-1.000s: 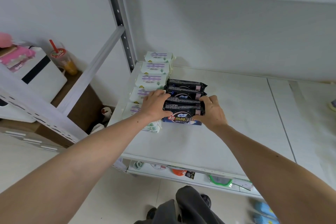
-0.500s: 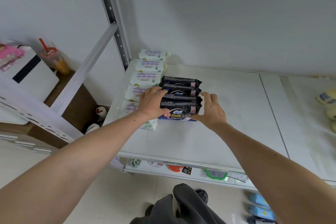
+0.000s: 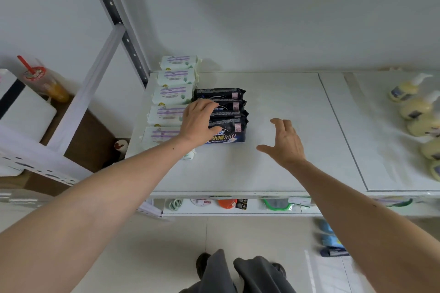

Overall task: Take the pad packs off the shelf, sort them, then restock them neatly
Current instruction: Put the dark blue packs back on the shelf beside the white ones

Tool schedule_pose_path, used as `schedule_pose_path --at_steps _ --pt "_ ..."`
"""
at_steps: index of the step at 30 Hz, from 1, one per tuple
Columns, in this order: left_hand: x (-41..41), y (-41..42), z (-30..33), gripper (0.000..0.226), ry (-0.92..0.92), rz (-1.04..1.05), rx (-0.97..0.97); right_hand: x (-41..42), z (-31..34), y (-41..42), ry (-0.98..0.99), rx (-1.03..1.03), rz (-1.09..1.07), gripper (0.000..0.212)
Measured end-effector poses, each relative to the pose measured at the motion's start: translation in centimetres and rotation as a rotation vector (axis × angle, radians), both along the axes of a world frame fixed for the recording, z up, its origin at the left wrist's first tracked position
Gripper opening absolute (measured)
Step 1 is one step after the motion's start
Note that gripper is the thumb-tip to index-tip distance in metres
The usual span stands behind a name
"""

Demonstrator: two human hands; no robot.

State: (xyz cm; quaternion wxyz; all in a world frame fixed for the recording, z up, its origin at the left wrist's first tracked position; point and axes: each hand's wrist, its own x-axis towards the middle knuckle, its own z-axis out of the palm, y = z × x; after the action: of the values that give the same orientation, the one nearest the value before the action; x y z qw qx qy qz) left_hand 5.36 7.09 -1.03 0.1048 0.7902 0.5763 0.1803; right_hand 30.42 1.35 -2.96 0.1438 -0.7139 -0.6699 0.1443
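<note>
Nearest the camera, two bare forearms reach forward over a pale tiled floor [image 3: 250, 233], with dark trouser legs [image 3: 238, 273] at the bottom edge. Beyond them lies the white shelf [image 3: 273, 162]. Above its bare middle hovers the right hand [image 3: 284, 143], fingers spread apart and slightly bent, thumb pointing left, holding nothing and well apart from the packs. To the left, the left hand [image 3: 198, 121] rests on the near black pad packs [image 3: 226, 114], its fingers lying loosely together over their tops; whether they grip or merely press I cannot tell. These dark packs stand on edge in a short row running front to back, the front one showing "350" in white print. Just beside them, touching on the left, runs a longer row of white pad packs [image 3: 173, 95] with purple and green markings, reaching back to the wall at the shelf's left edge. Far right, cream pump bottles [image 3: 414, 102] lie on the next shelf panel. Far left, past the grey upright post [image 3: 119, 24], a drink cup [image 3: 45, 78] with a red straw stands on a brown surface.
</note>
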Motion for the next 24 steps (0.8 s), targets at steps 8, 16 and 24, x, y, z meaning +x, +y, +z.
schedule_pose_path --at_steps 8,16,24 --pt "8.6 -3.6 -0.5 0.051 -0.078 -0.153 0.072 6.8 0.2 -5.4 0.065 0.01 -0.041 0.07" --pt "25.8 -13.9 -1.8 0.045 -0.181 -0.317 0.033 21.8 -0.4 -17.7 0.046 -0.01 -0.134 0.053" --pt "38.5 -23.8 -5.5 0.042 -0.219 -0.427 -0.057 33.2 -2.9 -28.2 0.01 -0.092 -0.236 0.048"
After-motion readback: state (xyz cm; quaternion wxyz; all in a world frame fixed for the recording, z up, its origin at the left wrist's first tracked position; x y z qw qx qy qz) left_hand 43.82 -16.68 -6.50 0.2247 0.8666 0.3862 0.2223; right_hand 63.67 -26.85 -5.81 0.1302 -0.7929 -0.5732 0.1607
